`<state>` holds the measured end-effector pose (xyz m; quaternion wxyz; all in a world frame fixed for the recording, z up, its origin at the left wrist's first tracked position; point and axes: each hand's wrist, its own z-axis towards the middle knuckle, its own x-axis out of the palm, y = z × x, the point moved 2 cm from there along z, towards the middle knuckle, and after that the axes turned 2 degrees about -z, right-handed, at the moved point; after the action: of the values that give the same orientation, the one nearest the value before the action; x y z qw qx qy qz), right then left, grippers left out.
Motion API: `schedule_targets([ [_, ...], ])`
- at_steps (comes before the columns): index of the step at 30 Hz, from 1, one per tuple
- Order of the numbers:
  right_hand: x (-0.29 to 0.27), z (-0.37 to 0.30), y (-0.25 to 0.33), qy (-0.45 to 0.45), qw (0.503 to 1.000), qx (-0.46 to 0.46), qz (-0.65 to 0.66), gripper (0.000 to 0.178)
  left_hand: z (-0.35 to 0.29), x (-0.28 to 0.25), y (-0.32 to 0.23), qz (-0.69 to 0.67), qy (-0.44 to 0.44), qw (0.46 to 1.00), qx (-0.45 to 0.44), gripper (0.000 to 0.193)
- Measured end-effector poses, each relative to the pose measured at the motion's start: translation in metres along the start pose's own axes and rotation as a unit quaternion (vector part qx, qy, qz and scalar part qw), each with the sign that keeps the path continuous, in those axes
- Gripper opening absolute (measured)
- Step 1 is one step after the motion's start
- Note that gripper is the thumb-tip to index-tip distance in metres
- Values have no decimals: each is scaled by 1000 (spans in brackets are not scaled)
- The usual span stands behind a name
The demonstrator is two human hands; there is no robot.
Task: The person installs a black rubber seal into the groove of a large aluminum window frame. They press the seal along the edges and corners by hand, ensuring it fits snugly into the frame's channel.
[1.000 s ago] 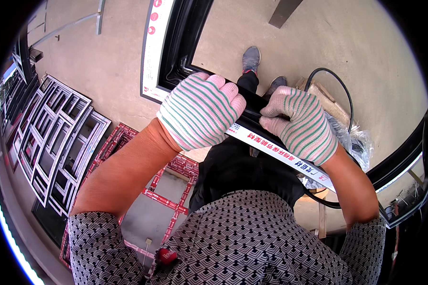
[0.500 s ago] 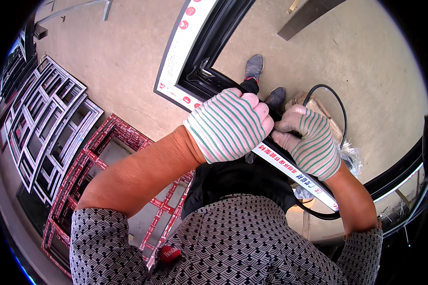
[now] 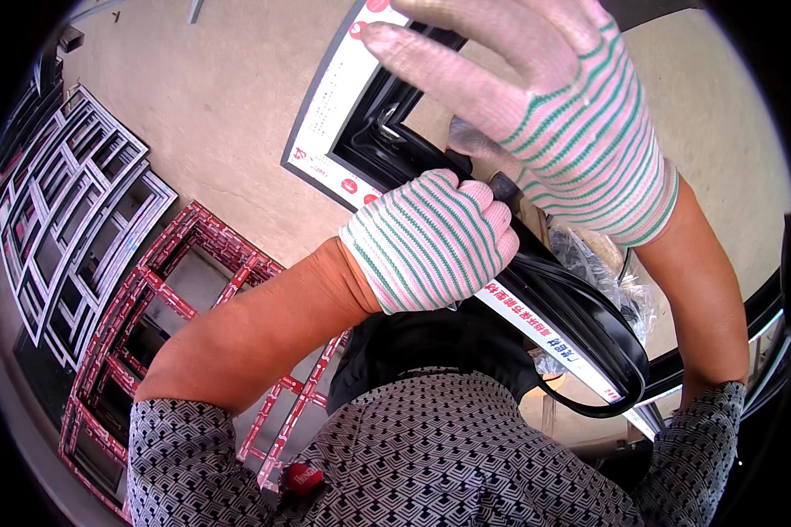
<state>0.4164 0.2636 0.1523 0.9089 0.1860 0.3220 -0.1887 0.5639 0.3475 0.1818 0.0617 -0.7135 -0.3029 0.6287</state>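
A black window or door frame (image 3: 353, 145) with white printed film on its outer faces lies across in front of me. My left hand (image 3: 432, 244), in a pink-and-green striped glove, is closed over the frame's near rail. It grips a black rubber sealing strip there; the hold itself is hidden under the fingers. Right of that hand, the strip (image 3: 639, 356) runs along the rail and bends back in a long loop. My right hand (image 3: 580, 132), gloved alike, is raised above the frame with its fingers spread, holding nothing visible.
Red-wrapped frames (image 3: 171, 294) stand at the left, with silver-grey frames (image 3: 61, 211) behind them. Crumpled clear plastic (image 3: 628, 294) lies beyond the rail at the right. Concrete floor (image 3: 211, 105) spreads out beyond the frames.
My right hand has let go near the rail, risen up and away, and opened. The black strip now loops back beside the rail. My left hand stays closed in nearly the same place.
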Motion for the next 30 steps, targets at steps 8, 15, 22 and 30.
schedule_targets([
  [8, 37, 39, -13, 110, 990, -85, 17, 24, 6, -8, 6, 20, -37, 999, 23, 13],
  [15, 44, 54, -20, 124, 981, -97, 116, 14, 4, -8, 6, 21, -41, 999, 12, 13],
  [22, 37, 59, -24, 138, 978, -145, 58, 14, 4, -9, 7, 3, -44, 999, 23, 15],
  [30, 35, 63, -30, 123, 978, -159, 54, 16, 8, -14, 11, 2, -43, 999, 29, 16],
])
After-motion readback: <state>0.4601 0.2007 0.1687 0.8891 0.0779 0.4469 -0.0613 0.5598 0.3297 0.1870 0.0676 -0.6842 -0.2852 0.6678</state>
